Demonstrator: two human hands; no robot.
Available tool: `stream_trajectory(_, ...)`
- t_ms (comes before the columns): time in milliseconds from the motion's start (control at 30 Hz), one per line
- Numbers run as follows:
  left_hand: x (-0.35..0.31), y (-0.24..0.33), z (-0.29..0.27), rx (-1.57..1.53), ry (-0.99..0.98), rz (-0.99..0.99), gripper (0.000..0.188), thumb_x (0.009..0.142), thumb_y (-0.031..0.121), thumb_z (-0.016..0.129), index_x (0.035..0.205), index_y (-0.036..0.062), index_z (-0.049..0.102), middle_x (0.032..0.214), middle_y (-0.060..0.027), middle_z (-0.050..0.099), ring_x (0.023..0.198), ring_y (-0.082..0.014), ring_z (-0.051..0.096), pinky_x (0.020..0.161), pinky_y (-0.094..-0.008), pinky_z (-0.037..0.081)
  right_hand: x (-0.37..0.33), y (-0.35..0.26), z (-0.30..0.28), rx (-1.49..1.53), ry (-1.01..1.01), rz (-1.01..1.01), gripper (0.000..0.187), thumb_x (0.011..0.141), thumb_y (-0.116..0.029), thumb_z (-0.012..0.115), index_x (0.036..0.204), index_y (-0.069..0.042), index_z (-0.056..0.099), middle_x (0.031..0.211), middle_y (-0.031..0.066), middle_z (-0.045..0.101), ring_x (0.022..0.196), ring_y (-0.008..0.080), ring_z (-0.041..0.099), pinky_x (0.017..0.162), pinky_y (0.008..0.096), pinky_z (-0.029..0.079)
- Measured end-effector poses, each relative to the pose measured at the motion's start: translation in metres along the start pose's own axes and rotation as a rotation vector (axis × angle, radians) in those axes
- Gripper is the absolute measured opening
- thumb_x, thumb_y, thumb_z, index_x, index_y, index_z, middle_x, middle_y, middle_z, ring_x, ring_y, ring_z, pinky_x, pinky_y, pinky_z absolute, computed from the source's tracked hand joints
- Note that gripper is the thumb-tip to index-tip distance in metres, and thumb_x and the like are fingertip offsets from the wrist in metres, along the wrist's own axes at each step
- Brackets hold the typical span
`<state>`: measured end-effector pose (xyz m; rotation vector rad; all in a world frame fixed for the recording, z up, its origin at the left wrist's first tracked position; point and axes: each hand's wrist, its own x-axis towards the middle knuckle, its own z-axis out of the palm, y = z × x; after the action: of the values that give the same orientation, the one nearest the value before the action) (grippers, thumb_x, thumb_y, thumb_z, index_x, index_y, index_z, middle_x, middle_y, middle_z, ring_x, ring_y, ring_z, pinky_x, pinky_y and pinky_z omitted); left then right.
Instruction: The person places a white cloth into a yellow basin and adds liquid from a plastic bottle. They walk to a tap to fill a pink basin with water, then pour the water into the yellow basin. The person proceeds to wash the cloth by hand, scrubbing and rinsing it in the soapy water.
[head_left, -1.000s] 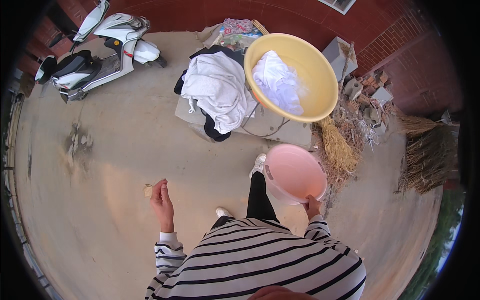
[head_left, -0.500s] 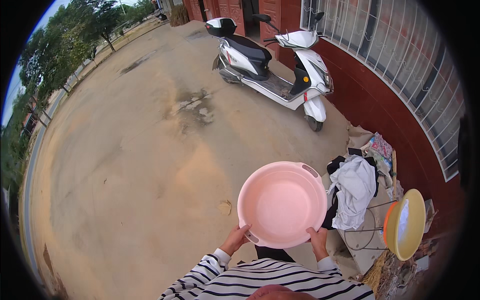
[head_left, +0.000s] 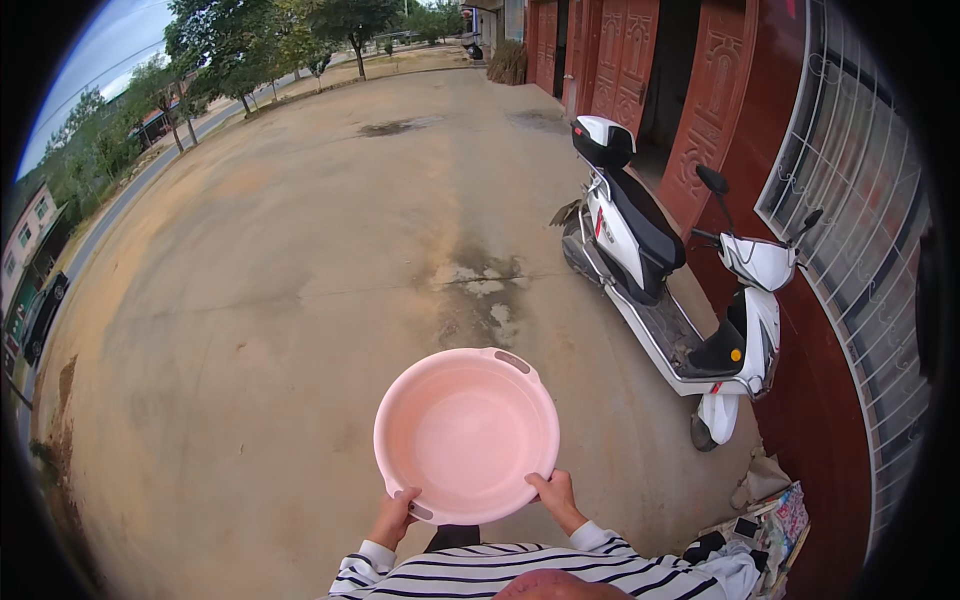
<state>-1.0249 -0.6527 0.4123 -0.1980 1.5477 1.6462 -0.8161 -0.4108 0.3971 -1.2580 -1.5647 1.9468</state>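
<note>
In front of my body I carry a round pink plastic basin (head_left: 465, 440) with nothing in it. My left hand (head_left: 395, 515) grips its near left rim by a slotted handle, thumb over the edge. On the near right rim, my right hand (head_left: 556, 497) is closed with its thumb on top and its fingers hidden underneath. A second slotted handle shows on the basin's far right rim.
A white electric scooter (head_left: 670, 280) stands to the right beside a red wall with a barred window (head_left: 860, 230). Clothes and bags (head_left: 755, 530) lie in a pile at lower right. Red doors (head_left: 625, 60) stand farther back. Concrete ground (head_left: 280, 330) spreads left, with damp patches.
My view has turned left and up. The scooter and clothes pile now sit lower and farther right, and the yellow bowl on a stand has left the view. Both hands keep hold of the basin.
</note>
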Motion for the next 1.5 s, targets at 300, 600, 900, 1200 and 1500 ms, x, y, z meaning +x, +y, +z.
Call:
stream_trajectory(300, 0.252, 0.220, 0.088, 0.171, -0.063, 0.061, 0.037, 0.080, 0.015, 0.068, 0.110, -0.0065, 0.061, 0.089, -0.0141, 0.066, 0.070, -0.0258, 0.070, 0.058, -0.0372, 0.061, 0.270, -0.178, 0.053, 0.253, -0.234, 0.271, 0.055, 0.091, -0.027, 0.062, 0.129, 0.010, 0.047, 0.109, 0.0223, 0.066, 0.086, 0.0289, 0.072, 0.074, 0.0398, 0.062)
stream_trajectory(600, 0.503, 0.416, 0.307, 0.356, -0.380, 0.025, 0.042, 0.088, 0.028, 0.070, 0.114, -0.0033, 0.061, 0.095, -0.0104, 0.066, 0.081, -0.0219, 0.069, 0.068, -0.0360, 0.061, 0.508, -0.312, 0.012, 0.398, 0.066, 0.112, 0.049, 0.082, -0.012, 0.056, 0.125, 0.011, 0.046, 0.106, 0.0252, 0.065, 0.082, 0.0338, 0.072, 0.059, 0.0420, 0.065)
stream_trajectory(900, 0.722, 0.523, 0.479, -0.018, -0.431, -0.114, 0.049, 0.096, 0.022, 0.062, 0.135, 0.0011, 0.043, 0.124, -0.0136, 0.059, 0.107, -0.0257, 0.064, 0.085, -0.0400, 0.059, 0.834, -0.421, 0.049, 0.555, 0.016, 0.182, 0.045, 0.086, -0.014, 0.056, 0.124, 0.007, 0.048, 0.106, 0.0203, 0.064, 0.084, 0.0304, 0.070, 0.064, 0.0393, 0.064)
stream_trajectory(1200, 0.987, 0.670, 0.609, -0.206, -0.393, -0.194, 0.046, 0.101, 0.024, 0.050, 0.138, -0.0006, 0.040, 0.132, -0.0180, 0.054, 0.116, -0.0282, 0.061, 0.092, -0.0386, 0.058, 1.143, -0.559, 0.093, 0.527, -0.086, 0.176, 0.042, 0.089, -0.013, 0.057, 0.125, 0.006, 0.048, 0.111, 0.0194, 0.064, 0.086, 0.0295, 0.070, 0.069, 0.0397, 0.062)
stream_trajectory(1500, 1.234, 0.855, 0.805, -0.001, -0.386, -0.160, 0.043, 0.095, 0.018, 0.057, 0.132, -0.0010, 0.045, 0.121, -0.0159, 0.061, 0.101, -0.0279, 0.066, 0.078, -0.0395, 0.061, 1.434, -0.741, 0.021, 0.510, 0.104, 0.120, 0.052, 0.090, -0.032, 0.065, 0.127, 0.001, 0.049, 0.109, 0.0167, 0.067, 0.092, 0.0288, 0.070, 0.074, 0.0434, 0.061)
